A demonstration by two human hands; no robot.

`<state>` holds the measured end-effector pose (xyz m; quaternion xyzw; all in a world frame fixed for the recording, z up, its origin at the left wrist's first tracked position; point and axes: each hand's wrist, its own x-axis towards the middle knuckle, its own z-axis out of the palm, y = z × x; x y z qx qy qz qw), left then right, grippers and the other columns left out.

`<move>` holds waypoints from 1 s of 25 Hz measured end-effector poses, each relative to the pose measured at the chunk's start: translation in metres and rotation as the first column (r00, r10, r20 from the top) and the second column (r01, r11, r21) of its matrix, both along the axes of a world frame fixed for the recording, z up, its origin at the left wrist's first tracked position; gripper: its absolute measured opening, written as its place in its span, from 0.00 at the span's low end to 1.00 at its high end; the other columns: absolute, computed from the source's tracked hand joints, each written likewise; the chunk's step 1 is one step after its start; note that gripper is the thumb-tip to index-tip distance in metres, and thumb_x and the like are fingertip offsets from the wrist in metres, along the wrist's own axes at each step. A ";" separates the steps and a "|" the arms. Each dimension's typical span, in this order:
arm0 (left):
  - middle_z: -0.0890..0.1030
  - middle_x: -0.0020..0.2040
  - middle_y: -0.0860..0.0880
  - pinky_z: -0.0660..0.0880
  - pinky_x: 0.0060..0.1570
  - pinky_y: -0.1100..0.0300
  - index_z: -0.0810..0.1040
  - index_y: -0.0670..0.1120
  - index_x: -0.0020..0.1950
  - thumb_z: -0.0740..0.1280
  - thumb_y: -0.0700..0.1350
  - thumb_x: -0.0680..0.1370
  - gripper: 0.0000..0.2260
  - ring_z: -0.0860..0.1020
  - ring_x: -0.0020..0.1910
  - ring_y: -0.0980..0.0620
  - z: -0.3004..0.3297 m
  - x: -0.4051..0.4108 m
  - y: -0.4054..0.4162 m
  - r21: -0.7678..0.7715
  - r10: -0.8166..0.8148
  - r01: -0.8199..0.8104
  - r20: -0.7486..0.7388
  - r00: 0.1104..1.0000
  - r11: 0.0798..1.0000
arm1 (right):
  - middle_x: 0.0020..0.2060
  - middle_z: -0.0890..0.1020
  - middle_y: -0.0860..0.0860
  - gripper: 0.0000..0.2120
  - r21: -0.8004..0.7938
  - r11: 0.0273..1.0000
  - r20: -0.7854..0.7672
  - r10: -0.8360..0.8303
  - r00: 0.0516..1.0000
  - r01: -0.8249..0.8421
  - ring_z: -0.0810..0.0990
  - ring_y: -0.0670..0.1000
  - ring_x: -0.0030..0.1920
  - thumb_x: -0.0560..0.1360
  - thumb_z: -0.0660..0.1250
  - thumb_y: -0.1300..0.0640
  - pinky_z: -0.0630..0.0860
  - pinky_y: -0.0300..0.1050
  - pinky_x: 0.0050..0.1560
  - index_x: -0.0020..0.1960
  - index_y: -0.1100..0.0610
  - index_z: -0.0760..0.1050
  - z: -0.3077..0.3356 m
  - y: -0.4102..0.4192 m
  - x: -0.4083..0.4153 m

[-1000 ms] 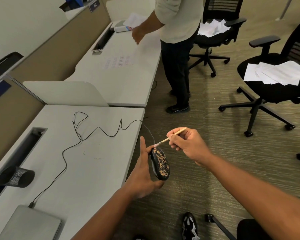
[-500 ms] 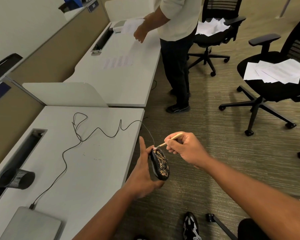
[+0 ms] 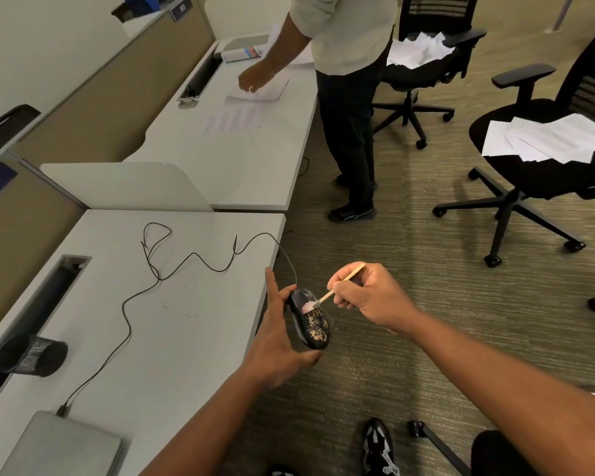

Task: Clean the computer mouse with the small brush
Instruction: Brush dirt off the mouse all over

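A black computer mouse [image 3: 311, 322] speckled with tan crumbs sits in my left hand [image 3: 278, 341], held over the floor just off the desk's right edge. Its front part looks free of crumbs. My right hand [image 3: 368, 294] pinches a small brush [image 3: 330, 293] with a thin wooden handle. The pale bristles touch the top of the mouse near its front. The mouse's black cable [image 3: 172, 269] runs in loops across the white desk [image 3: 124, 304] to a closed grey laptop [image 3: 62, 444].
A black mesh pen cup [image 3: 31, 355] lies on its side at the desk's left. Another person [image 3: 344, 80] stands at the far desk handling papers. Two black office chairs [image 3: 536, 159] with loose papers stand on the carpet to the right.
The brush has moved from the mouse's front tip down onto its top surface, and the front part now shows fewer crumbs. The person at the far desk has lowered a hand onto the papers.
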<state>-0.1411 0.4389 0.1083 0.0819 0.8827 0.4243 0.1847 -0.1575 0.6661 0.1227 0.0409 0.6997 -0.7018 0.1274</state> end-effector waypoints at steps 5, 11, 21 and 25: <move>0.64 0.80 0.58 0.67 0.74 0.59 0.24 0.72 0.75 0.87 0.44 0.65 0.73 0.67 0.79 0.56 -0.002 -0.003 -0.002 -0.002 0.000 -0.001 -0.021 1.000 1.000 | 0.36 0.85 0.57 0.06 -0.027 0.999 0.023 -0.020 1.000 0.020 0.81 0.53 0.38 0.78 0.67 0.66 0.78 0.45 0.42 0.46 0.62 0.83 -0.002 0.004 0.001; 0.64 0.80 0.58 0.67 0.78 0.50 0.24 0.72 0.76 0.87 0.47 0.65 0.73 0.67 0.79 0.56 0.000 -0.003 -0.001 -0.007 -0.003 0.003 -0.042 0.999 1.000 | 0.37 0.85 0.58 0.09 -0.045 0.997 0.038 -0.054 0.998 0.056 0.82 0.51 0.38 0.77 0.65 0.68 0.78 0.43 0.41 0.45 0.60 0.83 -0.003 0.009 0.001; 0.64 0.77 0.64 0.64 0.77 0.57 0.25 0.69 0.78 0.87 0.50 0.65 0.72 0.68 0.77 0.60 -0.004 -0.001 -0.006 -0.012 -0.020 0.019 -0.080 0.997 1.000 | 0.35 0.84 0.57 0.11 -0.089 0.986 0.090 -0.135 0.987 0.143 0.81 0.50 0.35 0.77 0.62 0.71 0.77 0.43 0.38 0.44 0.62 0.82 -0.011 0.015 0.001; 0.64 0.80 0.61 0.65 0.78 0.54 0.26 0.70 0.78 0.87 0.50 0.65 0.72 0.68 0.78 0.58 -0.005 -0.001 -0.008 -0.009 -0.014 0.013 -0.074 0.997 1.000 | 0.36 0.84 0.58 0.10 -0.063 0.984 0.129 -0.157 0.979 0.166 0.80 0.50 0.36 0.77 0.63 0.70 0.77 0.43 0.39 0.45 0.62 0.82 -0.017 0.016 0.002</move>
